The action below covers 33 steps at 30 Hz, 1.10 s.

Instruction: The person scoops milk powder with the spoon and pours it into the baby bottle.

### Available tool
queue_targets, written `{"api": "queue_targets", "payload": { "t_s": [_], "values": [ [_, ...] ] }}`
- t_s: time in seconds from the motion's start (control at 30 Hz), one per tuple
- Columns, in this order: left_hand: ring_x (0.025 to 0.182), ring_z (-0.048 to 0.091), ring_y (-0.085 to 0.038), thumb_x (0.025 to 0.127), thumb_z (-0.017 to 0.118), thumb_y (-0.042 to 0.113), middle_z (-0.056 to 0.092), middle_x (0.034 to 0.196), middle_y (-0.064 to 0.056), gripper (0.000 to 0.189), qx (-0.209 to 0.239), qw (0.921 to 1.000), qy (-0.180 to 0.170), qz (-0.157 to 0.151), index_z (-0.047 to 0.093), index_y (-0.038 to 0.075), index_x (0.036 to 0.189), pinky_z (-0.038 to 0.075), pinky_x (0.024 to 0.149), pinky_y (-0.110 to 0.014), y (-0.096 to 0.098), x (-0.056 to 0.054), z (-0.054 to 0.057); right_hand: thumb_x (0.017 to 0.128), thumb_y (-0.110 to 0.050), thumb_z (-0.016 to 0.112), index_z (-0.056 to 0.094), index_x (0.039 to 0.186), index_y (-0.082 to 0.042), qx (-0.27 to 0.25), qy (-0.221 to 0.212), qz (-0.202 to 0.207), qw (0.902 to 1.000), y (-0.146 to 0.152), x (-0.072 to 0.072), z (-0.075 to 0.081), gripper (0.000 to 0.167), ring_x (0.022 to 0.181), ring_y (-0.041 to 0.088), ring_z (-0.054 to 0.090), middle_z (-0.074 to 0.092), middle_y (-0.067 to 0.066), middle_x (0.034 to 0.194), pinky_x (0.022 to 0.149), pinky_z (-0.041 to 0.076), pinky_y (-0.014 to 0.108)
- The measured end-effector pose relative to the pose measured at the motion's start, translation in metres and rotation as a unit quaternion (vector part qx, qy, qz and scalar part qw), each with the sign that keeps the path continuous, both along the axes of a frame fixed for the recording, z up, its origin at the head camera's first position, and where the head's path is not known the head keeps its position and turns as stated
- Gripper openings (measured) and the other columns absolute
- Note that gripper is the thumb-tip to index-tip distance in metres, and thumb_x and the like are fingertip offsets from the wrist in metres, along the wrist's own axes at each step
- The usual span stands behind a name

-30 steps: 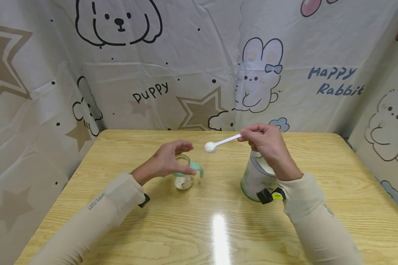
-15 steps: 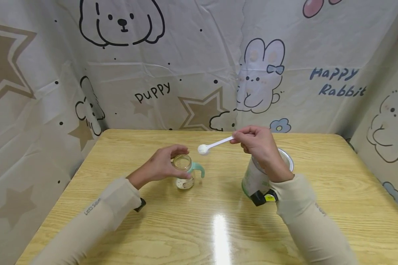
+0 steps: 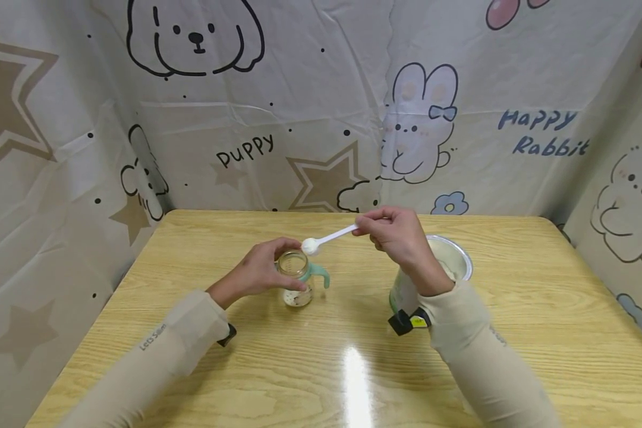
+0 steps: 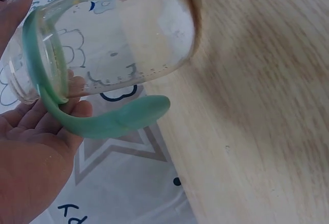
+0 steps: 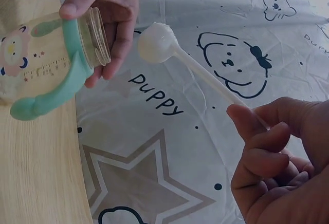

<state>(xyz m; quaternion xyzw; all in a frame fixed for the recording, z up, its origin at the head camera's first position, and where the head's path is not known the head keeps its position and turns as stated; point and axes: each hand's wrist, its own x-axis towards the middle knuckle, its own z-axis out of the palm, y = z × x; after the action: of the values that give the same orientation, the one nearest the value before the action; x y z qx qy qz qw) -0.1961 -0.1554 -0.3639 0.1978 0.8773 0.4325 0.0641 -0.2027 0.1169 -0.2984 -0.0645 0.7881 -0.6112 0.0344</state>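
Observation:
My left hand holds a clear baby bottle round its neck, thumb in front and fingers behind. The bottle stands upright and uncapped on the table, with a mint-green collar and handles and some whitish powder at its bottom. My right hand pinches the end of a white scoop between thumb and fingers. White powder fills the scoop's bowl, which hovers just above and right of the bottle's open mouth, apart from it.
An open tin of pale powder stands to the right, partly hidden by my right hand and wrist. Wood-grain table lies under everything. A printed cloth hangs behind the table's back edge and along its sides.
My right hand has carried the filled scoop leftward from near the tin to the bottle's mouth. My left hand has closed in from around the bottle to hold its neck.

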Motion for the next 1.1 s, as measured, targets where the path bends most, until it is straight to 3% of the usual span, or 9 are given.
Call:
{"api": "queue_targets", "payload": {
  "t_s": [0.47, 0.73, 0.97, 1.1],
  "values": [
    [0.121, 0.057, -0.026, 0.067, 0.095, 0.021, 0.066, 0.123, -0.005, 0.074, 0.027, 0.9995, -0.002, 0.013, 0.060, 0.007, 0.130, 0.046, 0.103, -0.049, 0.000, -0.002, -0.009, 0.095, -0.013, 0.069, 0.071, 0.102, 0.002, 0.019, 0.018, 0.010, 0.9996, -0.021, 0.002, -0.008, 0.017, 0.055, 0.006, 0.046, 0.074, 0.001, 0.080, 0.048, 0.036, 0.017],
    [0.121, 0.057, -0.028, 0.070, 0.094, 0.025, 0.062, 0.129, -0.008, 0.081, 0.019, 0.9996, -0.013, 0.014, 0.055, 0.003, 0.137, 0.048, 0.101, -0.048, 0.000, -0.002, -0.009, 0.095, -0.010, 0.067, 0.071, 0.102, 0.004, 0.019, 0.029, 0.046, 0.9983, -0.029, 0.004, -0.018, 0.016, 0.049, 0.006, 0.039, 0.075, 0.010, 0.084, 0.044, 0.029, 0.019],
    [0.112, 0.061, -0.024, 0.069, 0.094, 0.024, 0.064, 0.126, -0.008, 0.080, 0.016, 0.9997, -0.011, 0.011, 0.055, 0.004, 0.136, 0.053, 0.093, -0.042, -0.002, -0.002, -0.009, 0.093, -0.010, 0.070, 0.072, 0.100, 0.000, 0.050, 0.018, 0.068, 0.9963, -0.032, 0.006, -0.021, 0.013, 0.058, 0.011, 0.045, 0.068, 0.002, 0.081, 0.049, 0.039, 0.020],
    [0.110, 0.061, -0.024, 0.069, 0.094, 0.023, 0.064, 0.126, -0.008, 0.081, 0.021, 0.9996, -0.014, 0.010, 0.055, 0.002, 0.137, 0.054, 0.091, -0.040, -0.003, -0.003, -0.010, 0.092, -0.006, 0.068, 0.072, 0.101, 0.001, 0.076, 0.030, 0.080, 0.9934, -0.032, 0.007, -0.022, 0.012, 0.066, 0.012, 0.051, 0.066, 0.006, 0.082, 0.055, 0.043, 0.022]
  ]
}}
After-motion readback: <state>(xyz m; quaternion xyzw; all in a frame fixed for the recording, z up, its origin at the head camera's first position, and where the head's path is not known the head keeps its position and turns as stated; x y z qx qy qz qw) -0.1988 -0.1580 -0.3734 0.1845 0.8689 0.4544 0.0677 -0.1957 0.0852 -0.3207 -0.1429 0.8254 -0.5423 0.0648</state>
